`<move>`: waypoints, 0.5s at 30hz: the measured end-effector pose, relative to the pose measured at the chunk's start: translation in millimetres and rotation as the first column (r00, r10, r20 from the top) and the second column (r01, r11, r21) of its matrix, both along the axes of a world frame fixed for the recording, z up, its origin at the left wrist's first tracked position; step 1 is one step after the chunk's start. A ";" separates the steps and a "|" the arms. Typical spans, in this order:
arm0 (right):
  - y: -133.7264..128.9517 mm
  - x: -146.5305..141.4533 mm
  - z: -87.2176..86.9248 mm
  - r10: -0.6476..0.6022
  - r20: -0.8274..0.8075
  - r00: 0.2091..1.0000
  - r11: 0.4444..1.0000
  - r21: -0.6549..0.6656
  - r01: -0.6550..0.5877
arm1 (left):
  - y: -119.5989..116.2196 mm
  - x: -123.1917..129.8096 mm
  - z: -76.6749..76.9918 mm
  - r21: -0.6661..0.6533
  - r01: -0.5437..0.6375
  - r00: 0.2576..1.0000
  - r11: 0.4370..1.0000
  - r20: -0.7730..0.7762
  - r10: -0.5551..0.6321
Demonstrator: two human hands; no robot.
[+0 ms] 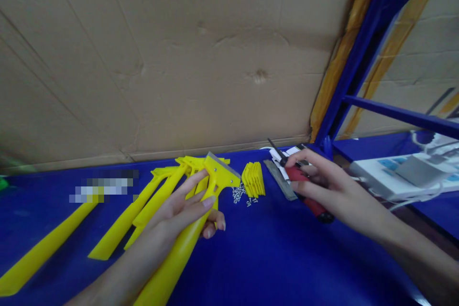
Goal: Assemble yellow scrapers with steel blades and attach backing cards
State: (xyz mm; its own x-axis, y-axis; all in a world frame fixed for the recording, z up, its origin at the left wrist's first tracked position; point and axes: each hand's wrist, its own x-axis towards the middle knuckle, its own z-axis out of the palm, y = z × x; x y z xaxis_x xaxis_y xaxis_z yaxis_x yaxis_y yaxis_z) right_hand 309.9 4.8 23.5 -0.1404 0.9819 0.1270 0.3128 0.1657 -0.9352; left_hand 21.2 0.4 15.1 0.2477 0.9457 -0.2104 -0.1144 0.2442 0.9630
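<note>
My left hand (pixel 190 205) is wrapped round a yellow scraper (pixel 179 253), whose head with a metal blade and two screws points up and right. My right hand (pixel 322 181) holds a red and black screwdriver (pixel 310 203), its dark shaft pointing up and left. Between the hands lie a row of small yellow plates (pixel 254 179) and a scatter of small screws (pixel 237 193). Several yellow scraper handles (pixel 125 222) rest to the left of my left hand. Another yellow scraper (pixel 50 244) lies at the far left, its head blurred out.
Grey metal strips (pixel 279 179) and white paper (pixel 278 157) lie behind the screwdriver on the blue table (pixel 251 258). Cardboard (pixel 179 57) stands behind. At right are a blue metal frame (pixel 358 52) and a white box (pixel 376 184) with cables.
</note>
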 end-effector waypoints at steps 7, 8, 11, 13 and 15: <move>0.5 -6.1 -10.3 -0.012 0.590 0.807 0.983 0.154 -0.098 | 30.1 17.5 15.7 0.106 0.078 0.984 0.991 -0.166 -0.060; 0.8 -6.7 -11.9 -0.012 0.624 0.781 0.983 0.152 -0.106 | 34.7 21.3 16.9 0.118 0.066 0.985 0.991 -0.169 -0.046; 1.4 -9.0 -17.0 0.007 0.689 0.725 0.982 0.134 -0.136 | 46.9 33.7 22.0 0.178 0.025 0.988 0.984 -0.153 0.002; 0.8 -10.5 -19.5 0.021 0.723 0.690 0.982 0.116 -0.152 | 52.8 42.8 27.1 0.205 0.010 0.989 0.979 -0.144 0.020; -0.8 -11.1 -19.5 0.018 0.748 0.664 0.978 0.124 -0.166 | 56.5 52.1 32.3 0.194 -0.024 0.988 0.981 -0.143 0.053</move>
State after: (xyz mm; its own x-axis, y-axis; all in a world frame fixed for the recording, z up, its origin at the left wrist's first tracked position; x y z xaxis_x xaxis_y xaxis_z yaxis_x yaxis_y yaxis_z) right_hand 298.8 4.0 4.0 -0.3492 0.9317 0.0997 0.8619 0.3611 -0.3559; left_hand 73.3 56.9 47.4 0.1902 0.9801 -0.0565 0.0264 0.0524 0.9983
